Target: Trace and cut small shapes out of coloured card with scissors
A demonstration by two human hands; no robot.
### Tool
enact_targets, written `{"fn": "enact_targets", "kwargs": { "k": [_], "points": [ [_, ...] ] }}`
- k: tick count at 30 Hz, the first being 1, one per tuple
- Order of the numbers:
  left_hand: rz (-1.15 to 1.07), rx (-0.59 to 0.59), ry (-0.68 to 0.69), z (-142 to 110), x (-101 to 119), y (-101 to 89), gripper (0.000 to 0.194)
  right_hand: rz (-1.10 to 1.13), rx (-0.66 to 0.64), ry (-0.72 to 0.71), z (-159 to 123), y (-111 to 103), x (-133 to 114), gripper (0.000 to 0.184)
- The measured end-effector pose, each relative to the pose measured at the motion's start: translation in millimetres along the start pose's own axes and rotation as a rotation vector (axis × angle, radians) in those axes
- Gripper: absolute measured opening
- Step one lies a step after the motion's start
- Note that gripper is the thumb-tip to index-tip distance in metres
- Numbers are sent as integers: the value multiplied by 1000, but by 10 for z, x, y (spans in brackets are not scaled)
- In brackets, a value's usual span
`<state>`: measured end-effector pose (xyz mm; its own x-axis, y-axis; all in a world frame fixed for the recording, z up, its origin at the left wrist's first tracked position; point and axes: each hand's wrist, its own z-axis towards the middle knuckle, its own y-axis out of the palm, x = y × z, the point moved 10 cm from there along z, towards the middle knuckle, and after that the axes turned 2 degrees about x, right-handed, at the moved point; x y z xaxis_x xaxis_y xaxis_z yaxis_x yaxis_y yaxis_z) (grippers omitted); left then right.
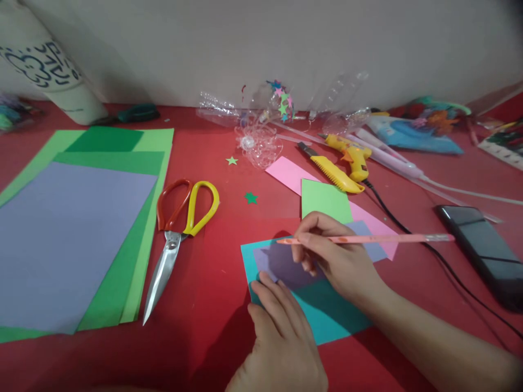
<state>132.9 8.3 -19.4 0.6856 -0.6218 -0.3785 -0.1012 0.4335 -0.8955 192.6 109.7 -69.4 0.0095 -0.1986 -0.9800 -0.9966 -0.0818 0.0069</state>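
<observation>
My right hand [339, 256] grips a pink pencil [392, 238] that lies nearly level, its tip pointing left over a small lilac paper piece [286, 267]. That lilac piece rests on a teal card [327, 316] on the red table [229, 261]. My left hand [281, 337] presses its fingertips on the teal card's left edge, next to the lilac piece. A light green card [324, 200] and a pink strip [288, 173] lie just beyond my right hand.
Scissors [175, 239] with red and yellow handles lie left of the cards. Large green and lilac sheets [77, 234] cover the left. A yellow glue gun [351, 155], a yellow cutter [333, 174], a phone [482, 250], a black cable [408, 228] and clear plastic wrap [257, 141] sit behind and right.
</observation>
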Motion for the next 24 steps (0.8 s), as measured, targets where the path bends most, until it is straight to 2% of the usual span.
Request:
{"fn": "enact_targets", "kwargs": {
  "k": [3,9,14,17,19,22,24],
  "points": [
    [-19,-10,-17,-6,-49,-11,35,95,42,-24,40,-12,-20,16],
    [-56,-123,16,7,-126,35,35,38,114,-44,67,26,-71,11],
    [-97,-86,-30,16,-244,62,33,43,107,-56,146,56,-87,10],
    [-151,-53,14,-19,-265,72,33,16,36,-52,164,85,-123,8],
    [-181,-36,65,-54,-258,66,36,-48,-64,-25,143,135,-128,7],
    [-181,-38,64,-88,-289,83,40,-278,-215,-55,85,223,-149,6],
    [-175,-37,58,-94,-288,98,40,-397,-255,-125,69,259,-185,8]
  ]
}}
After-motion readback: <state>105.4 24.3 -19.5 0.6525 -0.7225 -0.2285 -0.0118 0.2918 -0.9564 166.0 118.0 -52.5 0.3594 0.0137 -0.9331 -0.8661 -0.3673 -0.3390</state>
